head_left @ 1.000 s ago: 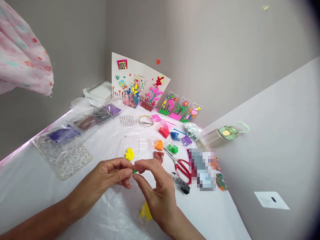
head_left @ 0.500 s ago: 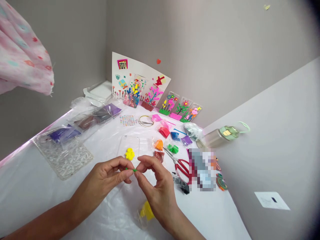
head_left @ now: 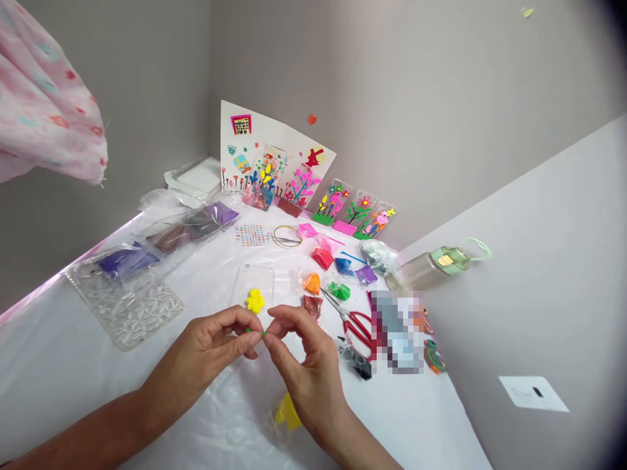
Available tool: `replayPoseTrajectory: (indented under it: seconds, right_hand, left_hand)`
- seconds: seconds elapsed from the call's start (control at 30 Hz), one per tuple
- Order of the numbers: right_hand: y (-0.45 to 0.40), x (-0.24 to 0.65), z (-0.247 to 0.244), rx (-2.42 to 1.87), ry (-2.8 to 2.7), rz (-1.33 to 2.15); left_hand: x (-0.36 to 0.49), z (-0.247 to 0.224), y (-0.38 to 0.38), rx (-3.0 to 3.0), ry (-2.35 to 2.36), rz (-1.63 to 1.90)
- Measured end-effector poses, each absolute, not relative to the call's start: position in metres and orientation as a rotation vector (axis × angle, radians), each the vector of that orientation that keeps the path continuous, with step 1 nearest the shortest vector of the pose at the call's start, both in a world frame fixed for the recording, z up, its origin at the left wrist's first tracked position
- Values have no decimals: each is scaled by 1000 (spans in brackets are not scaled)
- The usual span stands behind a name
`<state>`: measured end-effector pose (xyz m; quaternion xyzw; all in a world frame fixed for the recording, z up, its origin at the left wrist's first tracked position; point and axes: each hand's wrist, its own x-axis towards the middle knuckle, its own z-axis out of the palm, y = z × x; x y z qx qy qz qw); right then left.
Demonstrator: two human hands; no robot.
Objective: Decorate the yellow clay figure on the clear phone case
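A small bit of green modelling clay (head_left: 264, 333) is pinched between the fingertips of both hands. My left hand (head_left: 220, 339) closes on it from the left, thumb against forefinger. From the right, my right hand (head_left: 308, 359) touches the same bit with thumb and fingers drawn together. Just beyond the fingers lies a clear phone case (head_left: 266, 274) with a yellow clay flower (head_left: 255, 301) on its lower part. Partly hidden under my right wrist is a bag of yellow clay (head_left: 288, 412).
Red-handled scissors (head_left: 356, 329) lie right of my hands, near green clay (head_left: 339, 290), orange clay (head_left: 312, 282) and black clay (head_left: 362, 367). A bottle (head_left: 431, 269) stands at the right. Decorated cases (head_left: 360, 212) lean on the back wall. A textured clear sheet (head_left: 130, 307) lies left.
Both hands keep almost the same pose. The green clay shows slightly less between the fingertips, and the whole view has shifted very slightly.
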<state>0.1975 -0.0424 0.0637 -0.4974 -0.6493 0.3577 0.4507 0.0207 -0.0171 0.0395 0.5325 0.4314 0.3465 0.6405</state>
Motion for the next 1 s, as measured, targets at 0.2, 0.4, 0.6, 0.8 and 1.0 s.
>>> replayPoseTrajectory:
  seconds: [0.2, 0.4, 0.6, 0.8, 1.0]
  right_hand:
    - [-43, 198, 67, -1334, -1557, 885]
    - [-42, 196, 65, -1257, -1573, 881]
    - [-42, 197, 63, -1260, -1546, 900]
    - [-38, 199, 65, -1292, -1443, 953]
    - [-36, 199, 66, -1282, -1367, 1022]
  left_hand:
    - [20, 41, -17, 1162, 980, 802]
    - [20, 42, -17, 1167, 987, 804]
    - [22, 41, -16, 1178, 976, 807]
    - [18, 39, -14, 1119, 1019, 778]
    - [18, 38, -13, 932, 942, 870]
